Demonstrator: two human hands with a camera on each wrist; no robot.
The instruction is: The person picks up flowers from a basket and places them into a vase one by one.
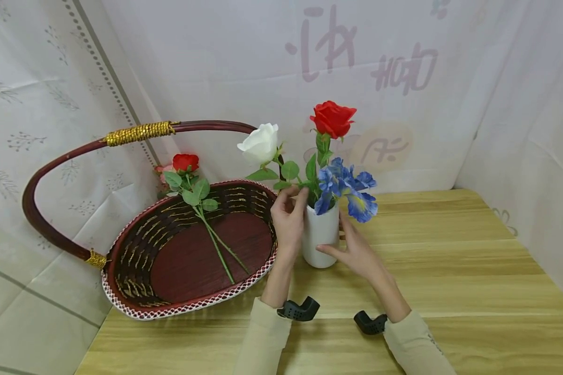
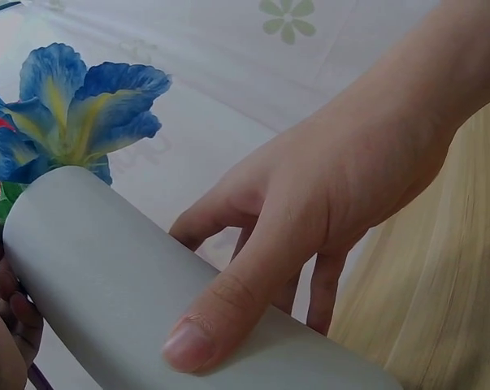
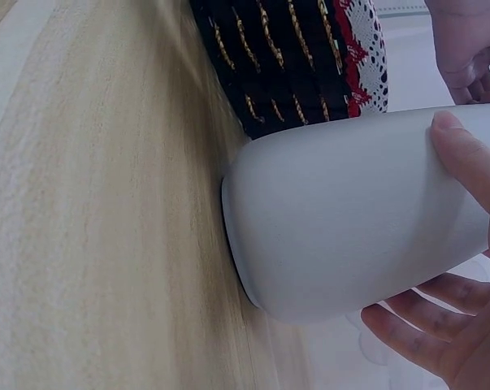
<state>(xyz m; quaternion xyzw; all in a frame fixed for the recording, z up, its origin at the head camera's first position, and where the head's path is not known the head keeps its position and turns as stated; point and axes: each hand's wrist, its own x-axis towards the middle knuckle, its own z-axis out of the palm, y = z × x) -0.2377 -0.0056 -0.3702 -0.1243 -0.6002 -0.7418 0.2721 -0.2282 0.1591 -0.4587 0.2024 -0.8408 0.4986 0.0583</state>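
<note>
Now your left hand (image 1: pixel 288 223) pinches the white rose (image 1: pixel 260 144) while your right hand (image 1: pixel 358 252) grips the vase (image 1: pixel 320 234) (upright on the table (image 1: pixel 455 271)).

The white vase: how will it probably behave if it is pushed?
The white vase may tip if pushed high, being tall and narrow, with the blue flower leaning outward. Its smooth sides might be slippery.
</note>
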